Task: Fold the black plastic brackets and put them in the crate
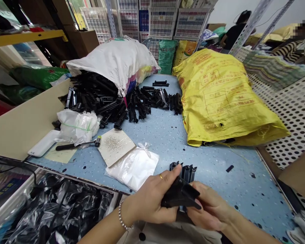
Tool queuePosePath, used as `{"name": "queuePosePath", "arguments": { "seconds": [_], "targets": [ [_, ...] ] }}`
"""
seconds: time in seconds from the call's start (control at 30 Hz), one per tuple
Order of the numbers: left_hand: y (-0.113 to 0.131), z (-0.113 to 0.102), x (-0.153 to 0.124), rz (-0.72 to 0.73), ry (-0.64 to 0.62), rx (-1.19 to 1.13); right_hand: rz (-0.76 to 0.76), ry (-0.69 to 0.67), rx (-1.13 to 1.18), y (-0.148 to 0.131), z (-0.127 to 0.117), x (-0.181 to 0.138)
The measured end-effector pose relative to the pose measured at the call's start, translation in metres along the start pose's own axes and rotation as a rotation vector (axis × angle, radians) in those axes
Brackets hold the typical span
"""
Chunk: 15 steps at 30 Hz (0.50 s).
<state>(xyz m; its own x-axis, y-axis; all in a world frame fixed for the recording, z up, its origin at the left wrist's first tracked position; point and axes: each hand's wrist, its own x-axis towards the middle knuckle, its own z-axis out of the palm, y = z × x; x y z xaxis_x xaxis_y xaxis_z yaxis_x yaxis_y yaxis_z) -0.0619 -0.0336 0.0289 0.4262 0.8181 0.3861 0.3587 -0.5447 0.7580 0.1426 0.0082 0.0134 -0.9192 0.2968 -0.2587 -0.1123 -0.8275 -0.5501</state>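
Near the table's front edge, my left hand (pixel 152 198) and my right hand (pixel 210 207) both grip a bundle of black plastic parts (pixel 180 193). The left hand wears a ring and a bead bracelet and wraps the bundle from the left. The right hand's fingers close on it from below and the right. More of the same black parts (pixel 109 96) lie heaped at the back, spilling from a white sack (pixel 114 61). A few upright black pieces (pixel 186 170) stand just behind my hands.
A large yellow sack (pixel 223 98) lies on the right of the blue table (pixel 162 139). A white plastic bag (pixel 133 167), a board with small metal bits (pixel 115 145), a small hammer (pixel 77 145) and a white scanner (pixel 42 145) sit at left. A person works at the far right.
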Motion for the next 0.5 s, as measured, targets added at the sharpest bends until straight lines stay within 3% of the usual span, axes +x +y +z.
{"name": "queuePosePath", "arguments": {
  "seconds": [0.07, 0.13, 0.23, 0.3, 0.4, 0.5],
  "targets": [
    [0.0, -0.002, -0.001, -0.024, -0.032, -0.009, -0.042, 0.088, -0.335, -0.011, 0.005, -0.004],
    [0.001, -0.004, -0.001, -0.083, -0.056, -0.018, -0.14, 0.189, -0.829, -0.024, 0.008, -0.008],
    [0.002, -0.002, -0.002, -0.216, -0.054, -0.045, -0.486, 0.379, -1.644, -0.039, 0.012, -0.011],
    [0.003, 0.002, -0.003, -0.296, 0.007, -0.094, -0.697, 0.445, -1.978, -0.042, 0.012, -0.008],
    [0.006, 0.009, -0.006, -0.353, 0.138, -0.138, -0.798, 0.454, -2.107, -0.043, 0.008, -0.003],
    [0.008, 0.013, -0.007, -0.369, 0.182, -0.114, -0.721, 0.433, -2.001, -0.042, 0.003, -0.002]
  ]
}}
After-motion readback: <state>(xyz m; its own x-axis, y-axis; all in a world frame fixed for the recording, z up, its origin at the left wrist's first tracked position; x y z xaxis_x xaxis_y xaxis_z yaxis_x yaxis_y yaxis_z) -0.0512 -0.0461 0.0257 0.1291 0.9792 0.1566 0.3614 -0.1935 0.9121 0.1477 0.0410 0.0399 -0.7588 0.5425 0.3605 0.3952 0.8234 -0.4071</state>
